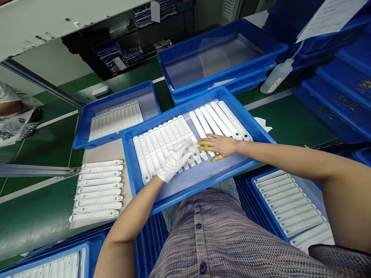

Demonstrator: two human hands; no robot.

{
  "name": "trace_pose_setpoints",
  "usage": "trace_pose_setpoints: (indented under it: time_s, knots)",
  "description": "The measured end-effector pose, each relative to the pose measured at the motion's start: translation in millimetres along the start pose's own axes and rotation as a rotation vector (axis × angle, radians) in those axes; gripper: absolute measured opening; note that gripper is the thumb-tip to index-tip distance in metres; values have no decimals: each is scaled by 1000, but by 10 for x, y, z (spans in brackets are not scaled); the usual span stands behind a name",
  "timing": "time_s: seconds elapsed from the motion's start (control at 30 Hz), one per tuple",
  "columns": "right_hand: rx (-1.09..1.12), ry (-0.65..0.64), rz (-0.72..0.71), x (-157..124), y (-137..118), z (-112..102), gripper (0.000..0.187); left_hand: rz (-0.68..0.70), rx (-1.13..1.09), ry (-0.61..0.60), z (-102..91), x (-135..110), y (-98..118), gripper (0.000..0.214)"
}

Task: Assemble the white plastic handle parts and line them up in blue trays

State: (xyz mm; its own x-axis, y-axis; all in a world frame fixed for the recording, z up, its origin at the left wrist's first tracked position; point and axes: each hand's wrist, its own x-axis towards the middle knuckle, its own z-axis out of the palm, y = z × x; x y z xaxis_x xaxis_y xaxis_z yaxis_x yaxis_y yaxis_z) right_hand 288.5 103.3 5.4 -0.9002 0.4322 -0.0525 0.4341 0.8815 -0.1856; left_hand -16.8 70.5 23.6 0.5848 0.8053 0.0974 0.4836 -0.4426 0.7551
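Note:
A blue plastic tray [208, 184] lies in front of me, holding rows of long white plastic bars [156, 148]. Some bars show their flat, detailed side, while those at the far right [220, 119] lie rounded side up. My left hand [174, 160], in a white glove, rests on the bars near the middle. My right hand [217, 146] lies across the bars to its right, with yellow finger cots on several fingers and a ring. Its thumb tucks below the bar ends, so any grip is hidden.
More white bars lie on a board [98, 189] at left, in a blue tray [116, 94] behind it, and in a tray [290, 204] at lower right. A plastic-lined blue tray [203, 36], a squeeze bottle [276, 76] and stacked trays [333, 88] stand beyond. A person's arm [11, 108] shows far left.

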Motion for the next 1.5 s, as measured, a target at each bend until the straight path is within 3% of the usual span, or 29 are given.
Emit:
trace_pose_setpoints:
  time_s: [0.13,0.23,0.37,0.5,0.67,0.77,0.83,0.87,0.93,1.0,1.07,1.13,1.2,1.33,1.5]
  knots:
    - [13,-16,0,-1,18,79,80,-167,-336,153,7,179,9,43]
    - [44,87,79,-1,13,-21,89,-382,-737,213,42,328,-12,49]
    - [75,310,173,-30,-27,-147,102,-543,-1125,69,179,571,52,51]
    - [133,409,199,10,-80,-167,107,-520,-1418,-136,456,885,165,38]
    - [237,460,229,58,-55,-187,110,-638,-1500,11,718,1140,268,29]
    - [400,693,393,10,23,-240,94,-654,-1504,-82,582,1008,362,23]
    - [541,847,614,-2,47,-280,71,-585,-1494,-117,361,815,431,22]
    - [619,856,703,16,37,-297,59,-552,-1476,-91,226,706,459,23]
    - [773,703,755,119,-35,-323,41,-518,-1412,34,-56,497,491,25]
    - [833,421,653,308,-158,-337,36,-524,-1342,190,-310,323,478,23]
    - [707,180,596,546,-286,-337,35,-498,-1318,336,-495,184,425,19]
    - [482,40,653,775,-375,-321,41,-454,-1335,434,-598,69,347,17]
    - [326,-15,734,945,-416,-293,47,-426,-1360,483,-627,-32,263,17]
    - [258,-33,780,1075,-416,-250,42,-410,-1336,532,-578,-167,142,17]
    - [293,-19,821,1032,-314,-334,41,-391,-1300,467,-578,-210,132,20]
